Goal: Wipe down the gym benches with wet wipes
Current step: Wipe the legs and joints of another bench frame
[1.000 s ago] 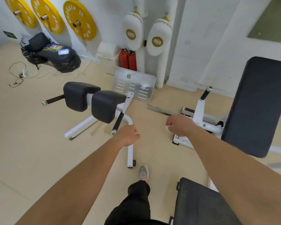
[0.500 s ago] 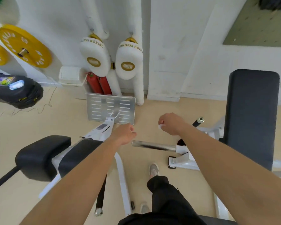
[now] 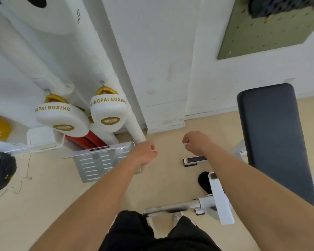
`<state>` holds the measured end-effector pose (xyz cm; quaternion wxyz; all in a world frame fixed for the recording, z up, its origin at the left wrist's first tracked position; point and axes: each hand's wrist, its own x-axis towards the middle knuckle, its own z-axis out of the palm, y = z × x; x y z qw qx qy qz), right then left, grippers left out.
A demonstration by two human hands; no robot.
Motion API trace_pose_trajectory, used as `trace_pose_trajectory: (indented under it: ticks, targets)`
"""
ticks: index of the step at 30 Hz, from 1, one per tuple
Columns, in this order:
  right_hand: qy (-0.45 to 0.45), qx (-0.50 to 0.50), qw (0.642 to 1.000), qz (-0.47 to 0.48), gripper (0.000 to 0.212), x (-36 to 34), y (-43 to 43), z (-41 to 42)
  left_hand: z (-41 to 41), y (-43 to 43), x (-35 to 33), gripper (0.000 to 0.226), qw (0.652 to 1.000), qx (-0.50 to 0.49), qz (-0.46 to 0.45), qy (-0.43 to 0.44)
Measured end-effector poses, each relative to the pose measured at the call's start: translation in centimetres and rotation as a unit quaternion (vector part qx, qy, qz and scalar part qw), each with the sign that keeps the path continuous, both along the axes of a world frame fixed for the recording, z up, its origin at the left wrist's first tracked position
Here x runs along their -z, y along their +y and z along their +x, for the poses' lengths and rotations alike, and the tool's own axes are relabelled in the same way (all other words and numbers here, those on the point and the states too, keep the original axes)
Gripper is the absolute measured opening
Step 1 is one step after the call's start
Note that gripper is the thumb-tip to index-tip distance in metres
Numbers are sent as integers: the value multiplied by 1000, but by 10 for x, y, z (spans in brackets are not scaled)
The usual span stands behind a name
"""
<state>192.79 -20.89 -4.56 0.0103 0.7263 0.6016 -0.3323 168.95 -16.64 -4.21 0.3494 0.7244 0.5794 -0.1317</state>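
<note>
We walk between benches, right hand pinching a wet wipe, left hand fisted, empty. Next: wipe the black pad right of it.

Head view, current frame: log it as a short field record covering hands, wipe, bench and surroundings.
left hand: loosely closed, holds nothing visible
right hand: closed on a small white wipe
bench pad: black, to the right, neither hand touching it
wiping contact: none, both hands in the air over the floor
boxing pads: white, hanging against the wall
metal plate: perforated, below the boxing pads
</note>
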Motion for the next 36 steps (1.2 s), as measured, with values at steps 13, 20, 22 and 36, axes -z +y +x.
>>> trace_pose_trajectory:
  ticks: [13, 20, 22, 36]
  targets:
    - [-46, 278, 959, 10, 26, -9, 59, 57, 117, 176, 9, 40, 951, 309, 20, -12]
    - [-63, 356, 932, 10, 21, -14, 91, 37, 130, 242, 11, 39, 923, 385, -3, -20]
    - [-65, 367, 928, 16, 22, -20, 96, 35, 136, 254, 12, 40, 917, 397, -2, -20]
    - [-33, 437, 899, -3, 26, 29, 80, 59, 194, 256, 51, 40, 892, 451, -32, 10]
